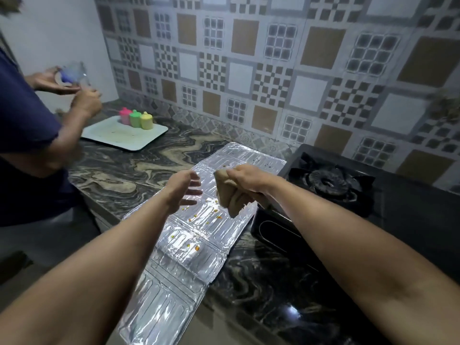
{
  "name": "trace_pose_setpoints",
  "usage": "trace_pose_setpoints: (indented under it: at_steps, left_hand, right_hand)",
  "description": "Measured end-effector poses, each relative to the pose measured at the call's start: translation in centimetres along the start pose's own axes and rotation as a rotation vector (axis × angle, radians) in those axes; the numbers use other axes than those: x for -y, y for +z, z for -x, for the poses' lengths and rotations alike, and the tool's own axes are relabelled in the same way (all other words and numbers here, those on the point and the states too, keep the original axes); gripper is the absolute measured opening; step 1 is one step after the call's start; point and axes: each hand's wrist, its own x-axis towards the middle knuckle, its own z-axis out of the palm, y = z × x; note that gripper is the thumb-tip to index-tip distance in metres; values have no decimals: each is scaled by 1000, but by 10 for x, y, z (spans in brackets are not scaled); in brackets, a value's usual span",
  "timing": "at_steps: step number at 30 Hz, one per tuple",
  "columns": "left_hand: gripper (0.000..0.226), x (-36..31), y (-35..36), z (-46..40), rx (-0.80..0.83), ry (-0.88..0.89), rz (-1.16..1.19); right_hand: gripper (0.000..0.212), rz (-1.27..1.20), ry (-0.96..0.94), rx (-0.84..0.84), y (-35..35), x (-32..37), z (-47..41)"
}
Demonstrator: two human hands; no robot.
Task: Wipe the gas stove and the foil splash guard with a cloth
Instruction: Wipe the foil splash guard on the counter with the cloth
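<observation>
The foil splash guard (189, 247) lies flat on the marbled counter, running from the wall toward me, with small orange and yellow specks on its middle panels. My right hand (245, 178) holds a bunched tan cloth (230, 195) just above the foil's far half. My left hand (185, 189) hovers beside it over the foil, fingers spread, holding nothing. The black gas stove (331, 185) sits to the right of the foil, its burner and pan support showing.
Another person in a dark blue shirt (22, 125) stands at the left, handling a small container. A white tray (124, 134) with three coloured bottles (135, 118) is at the back left. A patterned tiled wall rises behind the counter.
</observation>
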Motion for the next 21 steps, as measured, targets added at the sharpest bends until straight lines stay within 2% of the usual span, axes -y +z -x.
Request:
trace_pose_setpoints:
  at_steps: [3,5,8,11,13,15,17,19,21]
  left_hand:
    - [44,-13,-6,7,196,49,-49]
    - [31,-22,-11,10,285,109,-83]
    - [21,-32,-24,9,316,127,-39]
    - [21,-35,-36,4,384,90,-21]
    - [3,-37,-39,0,317,110,-59]
    - [22,-37,-40,-6,225,122,-89]
    - [28,-37,-42,-7,185,112,-108]
    - [29,-37,-44,-11,168,106,-128]
    - [26,-38,-43,-13,122,117,-141]
  right_hand:
    - [46,-466,113,85,1,17,-2]
    - [56,-626,196,163,3,25,-8]
    - [70,-717,187,308,2,28,-14]
    - [66,-747,177,325,3,30,-15]
    - [63,-707,209,371,2,28,-17]
    - [51,-654,263,460,1,21,-20]
    - [38,-627,303,499,3,16,-21]
    - [24,-695,339,410,5,13,-25]
    - [13,-603,323,159,11,11,-30]
